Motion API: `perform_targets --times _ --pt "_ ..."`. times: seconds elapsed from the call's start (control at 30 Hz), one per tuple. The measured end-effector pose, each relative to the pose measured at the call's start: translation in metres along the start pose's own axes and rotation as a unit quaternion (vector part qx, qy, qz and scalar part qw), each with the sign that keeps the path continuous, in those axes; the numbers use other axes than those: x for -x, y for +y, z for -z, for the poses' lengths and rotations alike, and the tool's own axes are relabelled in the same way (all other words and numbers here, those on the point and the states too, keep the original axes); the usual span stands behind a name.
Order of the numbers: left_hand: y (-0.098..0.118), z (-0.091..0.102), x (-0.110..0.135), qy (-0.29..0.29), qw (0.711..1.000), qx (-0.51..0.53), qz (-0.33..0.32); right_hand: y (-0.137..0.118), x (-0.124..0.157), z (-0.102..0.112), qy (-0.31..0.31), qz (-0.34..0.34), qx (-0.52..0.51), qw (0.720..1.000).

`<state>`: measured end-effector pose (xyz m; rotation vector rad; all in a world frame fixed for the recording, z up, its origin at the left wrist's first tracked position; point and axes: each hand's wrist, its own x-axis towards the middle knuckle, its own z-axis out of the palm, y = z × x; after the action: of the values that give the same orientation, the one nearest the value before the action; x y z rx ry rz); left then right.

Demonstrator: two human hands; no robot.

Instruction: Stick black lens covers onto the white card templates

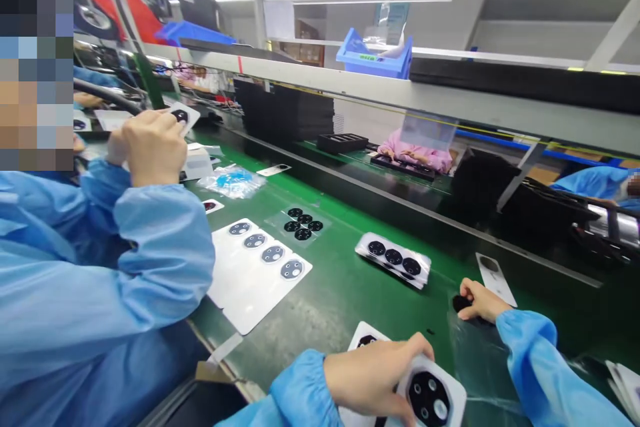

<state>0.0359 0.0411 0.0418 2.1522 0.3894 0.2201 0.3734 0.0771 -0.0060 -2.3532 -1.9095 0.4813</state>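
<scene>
My left hand (377,373), at the bottom centre, grips a white phone back cover (456,390) whose round black camera plate faces up. Part of another white cover (361,331) with a dark camera area shows behind that hand. Further right, my right hand (483,301) has its fingers closed on a black round disc (461,305), which looks like a camera lens plate. The disc is at the edge of a clear plastic sheet (475,353) on the green bench. Just beyond the right hand lies a pale phone back cover (497,280).
A co-worker's hand (157,143) at left holds a white cover. On the green bench (320,307) lie a white sheet (250,300) with round camera prints, a clear film with several black discs (303,234), and a pack of three discs (393,257). A rail (425,200) runs behind.
</scene>
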Motion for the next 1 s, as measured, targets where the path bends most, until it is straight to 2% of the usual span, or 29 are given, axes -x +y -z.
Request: perform_targets --times 0.1,0.17,0.23,0.3,0.4,0.5,0.63,0.77,0.9,1.0 --pt "0.004 -0.003 0.011 -0.007 0.982 0.187 0.026 0.001 0.006 -0.002 0.025 -0.004 -0.005 1.0" --pt "0.007 -0.008 0.018 0.007 0.937 0.346 0.04 0.001 0.013 -0.003 0.047 -0.004 -0.008 0.999" --pt "0.007 -0.016 0.024 0.037 0.875 0.48 0.054 0.001 0.02 -0.006 0.071 0.002 -0.011 0.997" --pt "0.006 -0.024 0.03 0.077 0.825 0.556 0.068 0.002 0.025 -0.009 0.093 0.014 -0.013 0.995" --pt "0.002 -0.036 0.038 0.11 0.789 0.601 0.071 0.003 0.03 -0.013 0.119 0.033 -0.019 0.992" --pt "0.001 -0.044 0.042 0.116 0.78 0.61 0.071 0.005 0.032 -0.016 0.13 0.033 -0.025 0.991" --pt "0.002 -0.049 0.043 0.134 0.795 0.584 0.098 0.006 0.033 -0.015 0.11 0.023 -0.025 0.993" --pt "-0.006 -0.052 0.041 0.131 0.809 0.565 0.092 0.006 0.034 -0.014 0.094 0.014 -0.019 0.995" --pt "-0.018 -0.058 0.037 0.117 0.82 0.556 0.076 0.001 0.041 -0.012 0.113 0.018 -0.016 0.993" --pt "-0.018 -0.059 0.036 0.123 0.818 0.558 0.07 -0.005 0.049 -0.009 0.13 0.032 -0.02 0.991"
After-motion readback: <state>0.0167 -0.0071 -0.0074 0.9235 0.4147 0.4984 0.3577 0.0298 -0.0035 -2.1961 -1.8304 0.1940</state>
